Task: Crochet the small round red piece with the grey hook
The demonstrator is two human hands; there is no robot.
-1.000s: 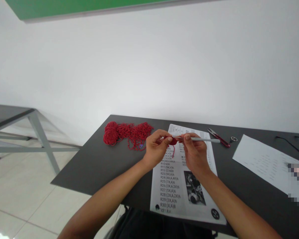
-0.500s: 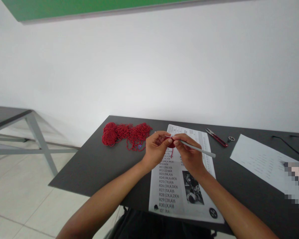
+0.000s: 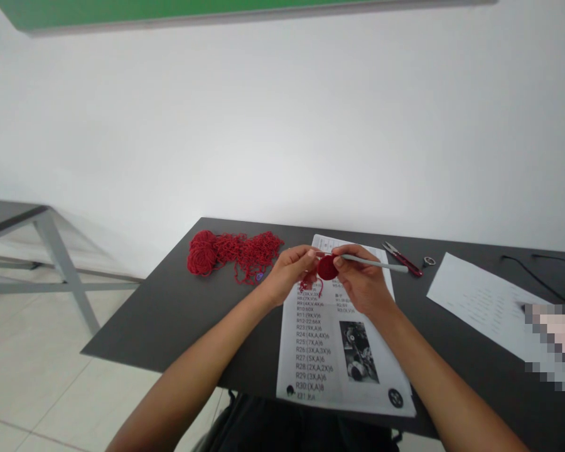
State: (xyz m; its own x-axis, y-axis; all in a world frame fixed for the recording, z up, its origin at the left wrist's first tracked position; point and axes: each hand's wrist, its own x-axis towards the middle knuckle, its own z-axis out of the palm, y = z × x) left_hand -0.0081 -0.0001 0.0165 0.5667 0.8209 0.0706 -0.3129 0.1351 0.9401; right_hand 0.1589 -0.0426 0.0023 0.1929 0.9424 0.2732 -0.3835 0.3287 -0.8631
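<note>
A small round red crocheted piece (image 3: 328, 267) is between my hands, above a printed pattern sheet (image 3: 306, 376). My right hand (image 3: 361, 276) is closed on a grey-handled crochet hook (image 3: 381, 262) and touches the piece's right edge. My left hand (image 3: 289, 271) pinches red yarn just left of the piece, its thumb and forefinger together. Some loose red yarn (image 3: 309, 281) hangs below my left fingers. On the table to the left lies a heap of red yarn (image 3: 258, 251) with a wound ball (image 3: 202, 253) at its end.
Red-handled snips (image 3: 405, 259) and a small metal ring (image 3: 429, 261) lie right of the sheet. Farther right are a white paper (image 3: 471, 295) and thin black cords (image 3: 541, 276). Another table (image 3: 9, 216) stands at the far left, and a white wall rises behind.
My left hand has moved away from the red piece, which now shows its full round face. The hook lies flatter in my right hand. The whole view has shifted slightly.
</note>
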